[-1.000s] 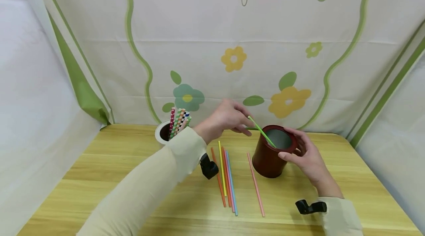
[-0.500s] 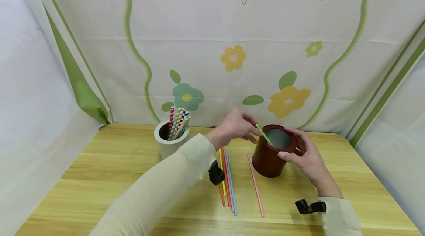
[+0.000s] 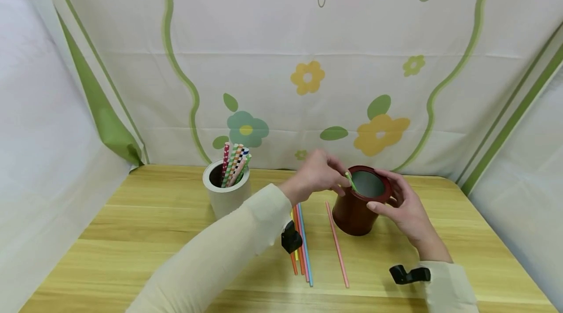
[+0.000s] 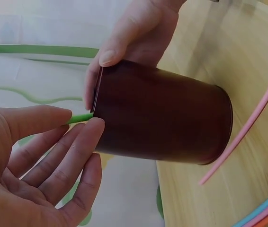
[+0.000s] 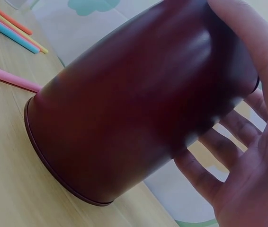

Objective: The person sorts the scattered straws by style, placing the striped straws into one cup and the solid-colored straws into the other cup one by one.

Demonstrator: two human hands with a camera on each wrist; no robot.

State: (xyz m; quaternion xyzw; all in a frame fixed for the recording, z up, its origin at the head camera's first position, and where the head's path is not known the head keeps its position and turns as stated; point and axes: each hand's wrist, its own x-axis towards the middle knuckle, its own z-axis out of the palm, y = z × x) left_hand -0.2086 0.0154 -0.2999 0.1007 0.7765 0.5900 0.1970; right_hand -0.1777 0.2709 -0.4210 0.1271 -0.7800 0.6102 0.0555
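A dark red-brown cylindrical cup stands on the table, its grey inside showing from above. My right hand grips it at the upper right, thumb at the near side of the rim and fingers round the far side. At the cup's left rim, my left hand pinches a light green drinking straw between thumb and fingers. Only the straw's top end shows above the rim; most of it is down inside the cup. Just left of the cup's base lies a single pink straw.
Further left stands a white cup with several patterned paper straws in it. Blue, orange, pink and yellow straws lie side by side, partly under my left wrist. A flowered cloth hangs behind the wooden table.
My left hand has moved right and down to the cup's rim, and the green straw has sunk deeper into the cup. My right hand has kept its grip.
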